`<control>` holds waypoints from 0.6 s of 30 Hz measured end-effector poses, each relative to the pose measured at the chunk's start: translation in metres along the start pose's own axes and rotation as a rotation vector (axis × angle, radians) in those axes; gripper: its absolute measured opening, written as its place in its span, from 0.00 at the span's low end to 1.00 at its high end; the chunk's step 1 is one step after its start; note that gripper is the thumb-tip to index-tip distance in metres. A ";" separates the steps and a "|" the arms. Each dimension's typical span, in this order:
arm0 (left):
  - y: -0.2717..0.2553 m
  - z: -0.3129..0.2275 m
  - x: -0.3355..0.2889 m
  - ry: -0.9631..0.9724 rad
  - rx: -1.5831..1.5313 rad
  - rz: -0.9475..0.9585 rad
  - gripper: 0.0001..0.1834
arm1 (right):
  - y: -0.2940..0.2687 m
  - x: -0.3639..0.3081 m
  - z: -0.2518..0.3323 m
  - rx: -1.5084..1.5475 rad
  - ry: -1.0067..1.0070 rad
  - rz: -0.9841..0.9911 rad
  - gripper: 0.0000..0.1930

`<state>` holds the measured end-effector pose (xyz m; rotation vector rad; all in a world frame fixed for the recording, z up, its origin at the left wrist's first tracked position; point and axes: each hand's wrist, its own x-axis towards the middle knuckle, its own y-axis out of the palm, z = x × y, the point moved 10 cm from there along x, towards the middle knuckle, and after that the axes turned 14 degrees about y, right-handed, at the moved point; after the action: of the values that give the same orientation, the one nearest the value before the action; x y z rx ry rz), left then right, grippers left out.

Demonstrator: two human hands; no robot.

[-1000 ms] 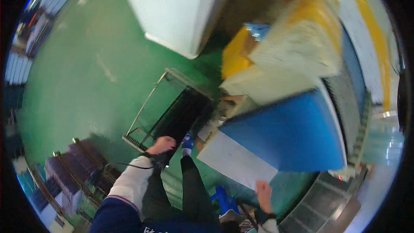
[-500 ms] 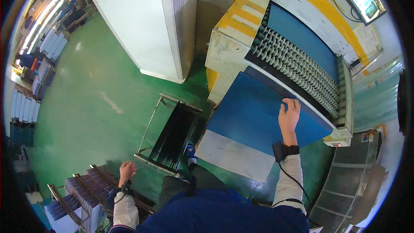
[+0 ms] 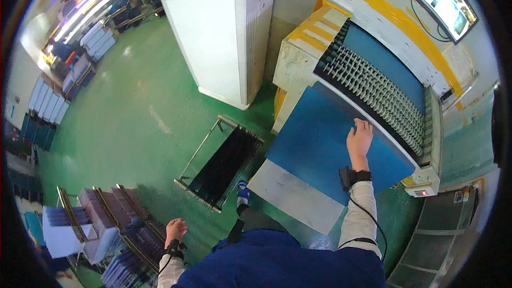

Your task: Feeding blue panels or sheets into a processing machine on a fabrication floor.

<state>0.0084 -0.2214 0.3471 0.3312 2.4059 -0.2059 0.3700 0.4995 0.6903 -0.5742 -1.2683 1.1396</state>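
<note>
The right hand (image 3: 360, 140), loosely spread, is over the blue board (image 3: 314, 133); the left hand (image 3: 176, 229) hangs half-curled, empty. The board looks stiff; its edges probably grip best.

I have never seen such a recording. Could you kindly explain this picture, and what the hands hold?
There is no robot: a person wears a wide camera on the head, looking down, so edges bend. The bare right hand is over a flat blue board, before a cream machine with pale rollers; I cannot tell whether it touches. The bare left hand is near thin purplish panels in racks. Neither appears to hold anything. A metal rack of black sheets stands on the green floor.
</note>
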 end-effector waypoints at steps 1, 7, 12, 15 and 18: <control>0.008 0.003 -0.009 0.022 -0.017 0.023 0.11 | -0.001 0.000 -0.003 0.023 0.008 0.028 0.19; 0.006 0.035 -0.063 -0.042 0.004 0.042 0.13 | 0.005 -0.041 -0.074 0.169 0.148 0.191 0.21; -0.034 0.058 -0.021 0.007 -0.131 0.119 0.11 | 0.008 -0.072 -0.228 0.134 0.449 0.303 0.23; 0.009 0.013 -0.006 0.085 -0.017 0.154 0.11 | -0.029 -0.077 -0.335 0.074 0.619 0.133 0.26; 0.026 -0.016 0.047 0.073 -0.100 0.160 0.10 | -0.046 -0.079 -0.412 0.178 0.881 -0.071 0.27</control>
<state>-0.0282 -0.1848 0.3269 0.4898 2.4372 -0.0018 0.7783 0.5090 0.5855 -0.7708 -0.4196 0.7756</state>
